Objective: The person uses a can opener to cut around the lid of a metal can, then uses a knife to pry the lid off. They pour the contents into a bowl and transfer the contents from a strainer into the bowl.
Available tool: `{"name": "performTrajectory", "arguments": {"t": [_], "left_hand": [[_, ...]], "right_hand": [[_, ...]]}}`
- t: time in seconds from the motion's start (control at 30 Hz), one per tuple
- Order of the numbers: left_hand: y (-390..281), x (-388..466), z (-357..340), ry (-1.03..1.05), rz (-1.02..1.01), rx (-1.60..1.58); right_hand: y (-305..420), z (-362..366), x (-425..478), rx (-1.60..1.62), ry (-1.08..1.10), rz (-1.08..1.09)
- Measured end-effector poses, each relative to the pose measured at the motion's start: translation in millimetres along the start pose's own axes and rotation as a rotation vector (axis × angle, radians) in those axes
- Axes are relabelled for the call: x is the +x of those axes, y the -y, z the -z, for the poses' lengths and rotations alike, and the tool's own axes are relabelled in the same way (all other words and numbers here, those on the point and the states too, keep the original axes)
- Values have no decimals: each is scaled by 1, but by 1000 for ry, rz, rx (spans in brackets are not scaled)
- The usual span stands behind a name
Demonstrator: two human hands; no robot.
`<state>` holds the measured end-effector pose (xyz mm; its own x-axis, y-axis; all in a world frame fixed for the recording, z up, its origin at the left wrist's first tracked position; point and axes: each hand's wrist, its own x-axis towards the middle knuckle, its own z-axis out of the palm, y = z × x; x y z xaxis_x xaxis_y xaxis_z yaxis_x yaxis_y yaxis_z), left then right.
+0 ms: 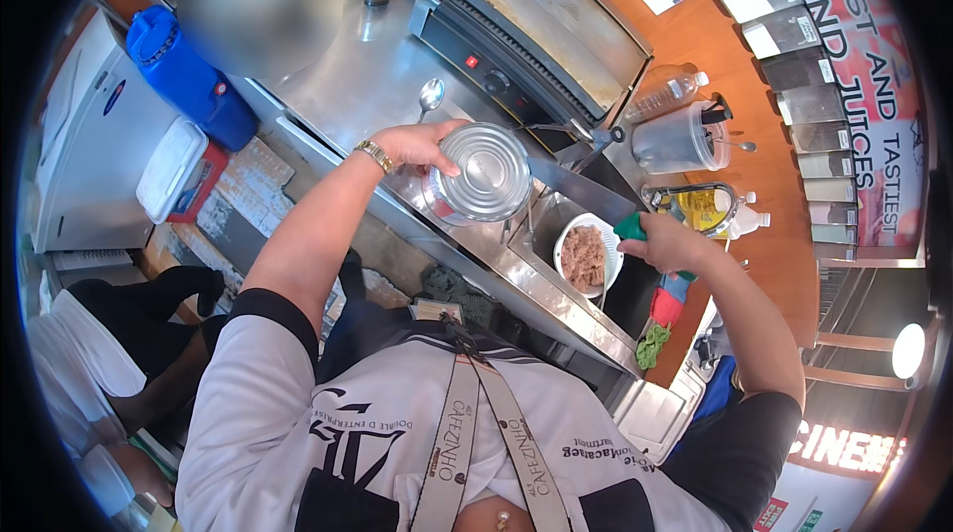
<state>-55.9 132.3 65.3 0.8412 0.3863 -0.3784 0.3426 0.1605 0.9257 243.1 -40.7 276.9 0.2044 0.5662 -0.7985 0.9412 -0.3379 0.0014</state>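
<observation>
My left hand grips the side of a large tin can, with the thumb near the rim of its ridged metal end. In my right hand is a large knife by its green handle; the wide blade points at the can, and its tip end meets or passes behind the can's edge. Below the blade, a white plastic colander holds flaky brownish food that looks like shredded tuna. It sits in the steel sink.
A contact grill stands behind the can. A spoon lies on the steel counter. Clear tub, bottles and cloths line the right. Blue jerrycan stands at left; another person is at lower left.
</observation>
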Motion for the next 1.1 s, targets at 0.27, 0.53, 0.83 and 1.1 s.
{"name": "performTrajectory", "arguments": {"t": [0.27,0.53,0.83,1.1], "left_hand": [[-7,-2,-6,7,14,-51],[30,-7,-36,-508,-157,-380],[-1,5,-58,-780,-77,232],[-10,26,-36,-593,-78,411]], "right_hand": [[-34,-83,18,118,-180,15],[-1,-130,2,614,-41,-83],[10,-111,-21,872,124,-72],[-7,-28,-11,609,208,-53]]}}
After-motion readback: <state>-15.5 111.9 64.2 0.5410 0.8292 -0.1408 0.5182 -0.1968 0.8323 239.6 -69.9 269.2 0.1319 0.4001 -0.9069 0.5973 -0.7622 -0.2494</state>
